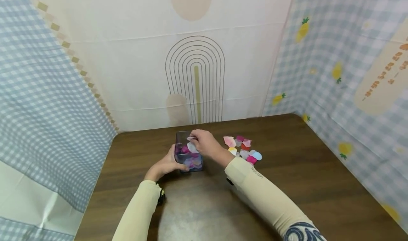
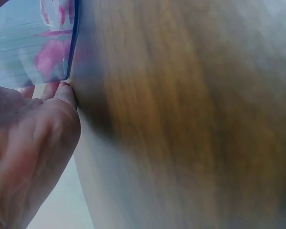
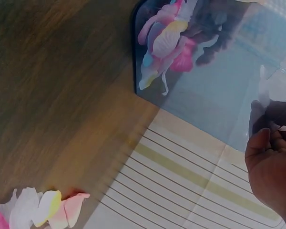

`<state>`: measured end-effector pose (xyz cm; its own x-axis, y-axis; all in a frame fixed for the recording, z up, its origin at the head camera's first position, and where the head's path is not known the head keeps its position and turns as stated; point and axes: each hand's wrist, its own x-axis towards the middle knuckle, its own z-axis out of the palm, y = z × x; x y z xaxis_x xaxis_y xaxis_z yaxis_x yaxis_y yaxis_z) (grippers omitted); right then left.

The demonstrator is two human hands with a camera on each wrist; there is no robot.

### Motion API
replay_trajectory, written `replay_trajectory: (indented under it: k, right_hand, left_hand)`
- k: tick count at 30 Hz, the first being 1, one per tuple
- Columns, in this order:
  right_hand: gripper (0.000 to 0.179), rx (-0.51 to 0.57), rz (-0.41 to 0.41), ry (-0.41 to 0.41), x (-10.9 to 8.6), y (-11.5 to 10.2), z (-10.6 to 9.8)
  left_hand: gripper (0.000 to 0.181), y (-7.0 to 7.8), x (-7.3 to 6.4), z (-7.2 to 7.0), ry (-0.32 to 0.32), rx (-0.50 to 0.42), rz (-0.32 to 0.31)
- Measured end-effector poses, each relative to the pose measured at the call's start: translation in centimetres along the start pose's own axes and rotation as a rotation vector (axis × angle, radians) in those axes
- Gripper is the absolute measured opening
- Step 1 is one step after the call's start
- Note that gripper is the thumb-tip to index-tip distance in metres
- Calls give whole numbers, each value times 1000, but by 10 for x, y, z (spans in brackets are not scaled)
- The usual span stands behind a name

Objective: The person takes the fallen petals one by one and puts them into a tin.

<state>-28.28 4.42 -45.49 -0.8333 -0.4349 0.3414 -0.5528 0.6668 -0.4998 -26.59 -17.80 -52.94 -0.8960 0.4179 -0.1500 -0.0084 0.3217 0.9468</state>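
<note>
"Several cloths hang around the work, don't they?"

"Yes: a white patterned cloth [image 1: 134,74] behind, with blue-checked cloth [image 1: 47,85] along the left side and more, printed with pineapples, on the right."

"And below them?"

"A brown wooden counter [image 1: 312,184]. Two cream sleeves reach over it, the left sleeve [image 1: 135,212] and the right sleeve [image 1: 271,198], which has a dark blue design on it."

"Where's the container?"

"The clear container [image 1: 181,137] stands upright on the counter, near the back edge, its top open. Pink, white and yellowish petals [image 1: 192,162] lie in its lower part."

"Are all the petals in there?"

"No. A loose pile [image 1: 243,149] lies on the counter to the right, apart from the container: pink, white, red, yellow and pale blue pieces."

"What about the hands?"

"The left hand [image 1: 165,165] is clamped on the container, thumb across the near side, fingers round the left. The right hand [image 1: 207,145] is at the open top, thumb and fingers together."

"On anything?"

"On one small pale petal [image 1: 190,138], pinched at the tips."
</note>
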Motion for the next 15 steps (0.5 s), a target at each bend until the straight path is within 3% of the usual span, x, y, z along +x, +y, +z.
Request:
replay_trajectory:
  k: [8,15]
  right_hand:
    - [5,-76,28,-40,2,-7,-1]
    - [8,-168,17,-90,4,-10,-2]
  left_hand:
    - [117,4,-2,2,-10,7,-16]
    - [125,2,0,-1,-40,8,20]
